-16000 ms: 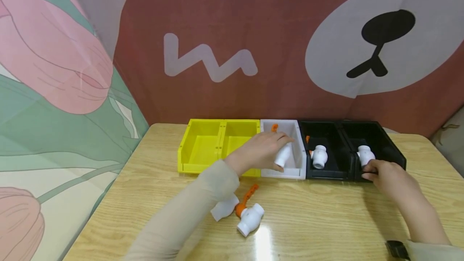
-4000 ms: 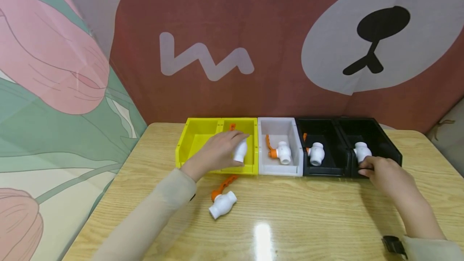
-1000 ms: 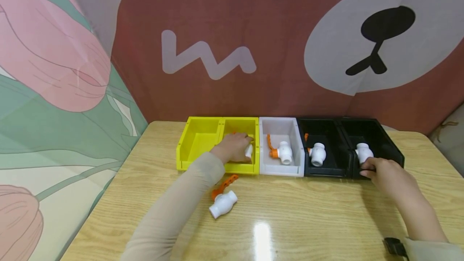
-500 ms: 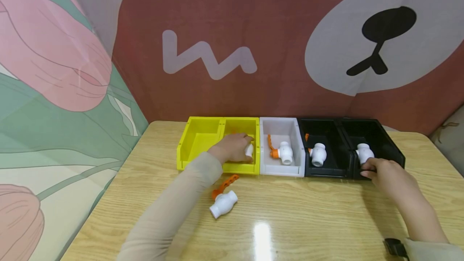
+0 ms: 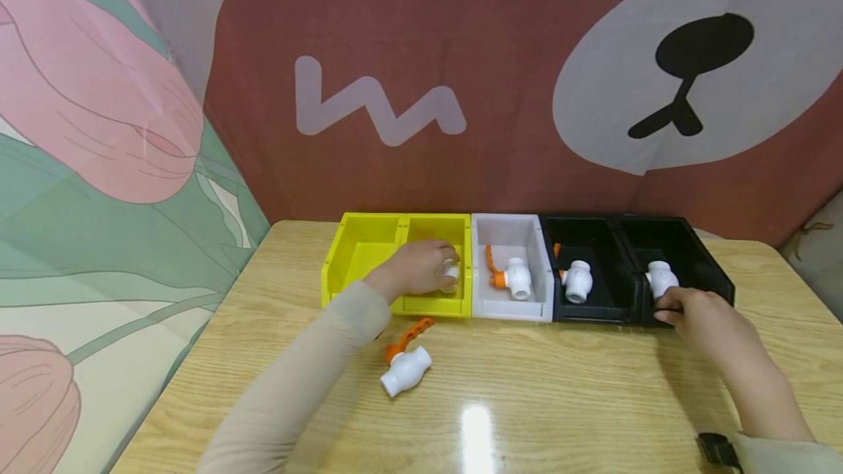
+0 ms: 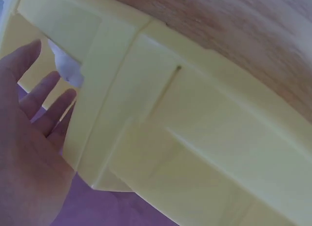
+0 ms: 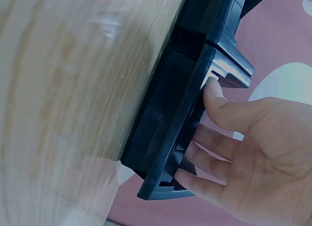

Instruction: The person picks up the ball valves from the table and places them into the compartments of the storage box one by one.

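Note:
My left hand [image 5: 415,268] reaches into the right yellow bin [image 5: 431,306], around a white ball valve [image 5: 451,269]. In the left wrist view the fingers are spread, their tips near the valve [image 6: 68,70] with a gap between; its orange handle is hidden. My right hand [image 5: 707,324] rests at the front of the far-right black bin [image 5: 714,269], by another white ball valve [image 5: 661,278]. In the right wrist view its fingers [image 7: 209,160] bend loosely over the bin, and the thumb tip meets the rim near a small white patch.
One ball valve [image 5: 406,371] with an orange handle lies on the wooden table [image 5: 560,401] in front. The white bin [image 5: 512,311] and the left black bin [image 5: 596,313] each hold a similar valve. The left yellow bin [image 5: 358,254] stands at the row's end.
Since the earliest frame, my left hand left a valve in the white bin, then lowered another into the right yellow bin. Its fingers have now loosened and drawn slightly left. My right hand stays put.

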Tool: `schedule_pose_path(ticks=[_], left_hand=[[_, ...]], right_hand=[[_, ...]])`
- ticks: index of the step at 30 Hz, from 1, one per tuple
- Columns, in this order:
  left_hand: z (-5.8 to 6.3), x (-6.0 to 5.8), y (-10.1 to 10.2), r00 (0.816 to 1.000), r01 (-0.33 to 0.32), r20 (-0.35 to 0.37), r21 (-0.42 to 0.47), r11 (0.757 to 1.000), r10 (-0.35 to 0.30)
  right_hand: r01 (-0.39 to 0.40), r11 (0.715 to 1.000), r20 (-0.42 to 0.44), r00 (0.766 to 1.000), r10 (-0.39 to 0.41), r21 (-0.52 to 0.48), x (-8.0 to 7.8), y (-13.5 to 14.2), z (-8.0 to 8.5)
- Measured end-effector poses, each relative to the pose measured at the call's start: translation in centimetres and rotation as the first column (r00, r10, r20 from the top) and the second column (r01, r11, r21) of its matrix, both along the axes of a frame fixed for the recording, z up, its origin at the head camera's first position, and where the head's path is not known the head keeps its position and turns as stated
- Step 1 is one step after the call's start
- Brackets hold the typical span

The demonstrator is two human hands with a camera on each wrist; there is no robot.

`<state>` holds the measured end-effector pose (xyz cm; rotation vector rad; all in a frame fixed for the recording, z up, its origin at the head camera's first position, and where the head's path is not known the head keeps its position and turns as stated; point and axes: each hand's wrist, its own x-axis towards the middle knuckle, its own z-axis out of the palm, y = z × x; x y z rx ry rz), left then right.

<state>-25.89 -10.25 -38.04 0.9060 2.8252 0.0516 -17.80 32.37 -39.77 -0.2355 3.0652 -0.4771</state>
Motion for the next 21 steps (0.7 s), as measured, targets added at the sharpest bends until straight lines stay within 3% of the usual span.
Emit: schedule_pose_path(ticks=[8, 15, 21], left_hand=[[0.4, 0.7, -0.7, 0.994, 0.075, -0.086, 0.076, 0.994, -0.068], [0.3, 1.7, -1.4, 0.976, 0.159, -0.172, 0.15, 0.976, -0.133], [0.3, 3.0, -1.9, 0.961, 0.206, -0.217, 0.16, 0.965, -0.17]], right_hand=[[0.006, 1.0, 0.002, 1.0, -0.006, -0.003, 0.1, -0.1, 0.0], [-0.011, 1.0, -0.026, 1.0, 0.01, -0.004, 0.0, -0.1, 0.2], [0.0, 1.0, -0.013, 1.0, 0.0, -0.006, 0.0, -0.2, 0.3]])
